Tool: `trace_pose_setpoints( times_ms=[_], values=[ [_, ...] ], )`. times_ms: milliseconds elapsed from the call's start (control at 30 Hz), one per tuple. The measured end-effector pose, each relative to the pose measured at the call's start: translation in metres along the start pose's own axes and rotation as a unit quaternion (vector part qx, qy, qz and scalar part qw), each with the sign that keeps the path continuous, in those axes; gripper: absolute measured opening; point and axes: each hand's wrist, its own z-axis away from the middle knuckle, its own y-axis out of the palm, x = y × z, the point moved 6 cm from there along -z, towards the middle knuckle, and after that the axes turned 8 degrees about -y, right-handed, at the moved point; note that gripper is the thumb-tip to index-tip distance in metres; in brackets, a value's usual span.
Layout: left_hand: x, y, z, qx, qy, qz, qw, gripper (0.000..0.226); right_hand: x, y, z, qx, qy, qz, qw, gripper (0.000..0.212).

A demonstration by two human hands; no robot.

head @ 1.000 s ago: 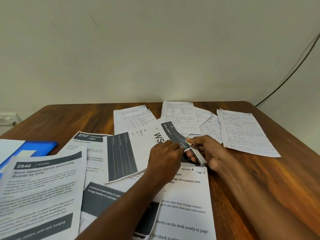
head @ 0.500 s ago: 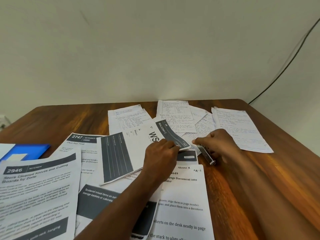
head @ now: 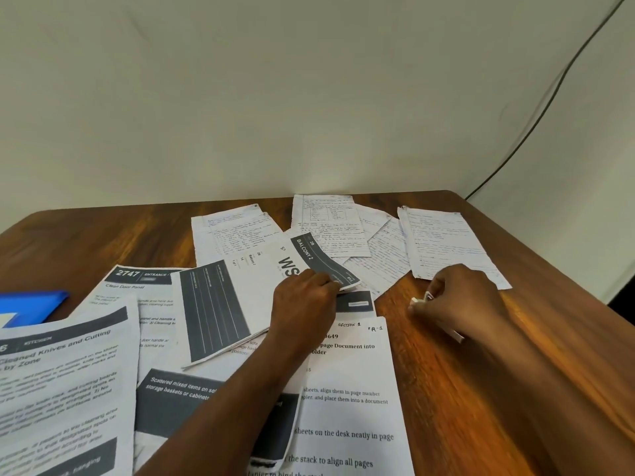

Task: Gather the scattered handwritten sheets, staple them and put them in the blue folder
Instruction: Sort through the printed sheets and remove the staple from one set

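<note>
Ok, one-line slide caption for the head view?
Left hand pinches printed BALCONY 2 sheet; right hand grips small silver stapler beside scattered handwritten sheets.

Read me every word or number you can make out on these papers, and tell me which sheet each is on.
"BALCONY 2", "WS": printed card under the left hand
"2747 ENTRANCE", "Clean Door Panel": left sheet
"SECTION 1", "R-1", "align them in page number": front sheet
"KITCHEN", "Cleaned Knives and Cutting": near-left sheet
Handwritten sheets: too small to read.

Paper on polished wood

The desk [head: 515,355] is glossy, grained brown wood; the handwritten sheets [head: 443,242] and printed sheets [head: 354,407] are matt white paper, slightly creased; the blue folder [head: 34,304] looks like smooth plastic.
</note>
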Motion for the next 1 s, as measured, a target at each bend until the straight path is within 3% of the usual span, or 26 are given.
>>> trace_pose_setpoints(
  times_ms=[300, 533, 667, 733, 833, 1000],
  values=[
    [-0.002, 0.001, 0.004, 0.014, 0.002, 0.002, 1.000, 0.008, 0.001, 0.005, 0.027, 0.000, -0.011, -0.010, 1.000, 0.038],
    [-0.012, -0.009, 0.010, 0.007, 0.036, 0.007, 0.999, 0.005, 0.014, 0.011, 0.035, 0.028, -0.015, -0.015, 0.999, 0.053],
    [-0.018, -0.014, 0.012, 0.004, 0.052, 0.009, 0.999, 0.016, 0.028, -0.001, 0.042, -0.046, -0.052, -0.029, 0.997, 0.059],
    [-0.023, -0.018, 0.012, -0.008, 0.054, 0.007, 0.998, 0.017, 0.039, -0.005, 0.044, -0.081, -0.063, -0.083, 0.991, 0.050],
    [-0.031, -0.023, 0.011, -0.028, 0.042, 0.018, 0.999, 0.014, 0.055, 0.001, 0.043, -0.054, -0.047, -0.225, 0.972, 0.045],
    [-0.046, -0.030, 0.010, -0.063, 0.035, 0.012, 0.997, 0.013, 0.070, 0.020, 0.046, 0.005, 0.043, -0.498, 0.866, 0.043]
  ],
)
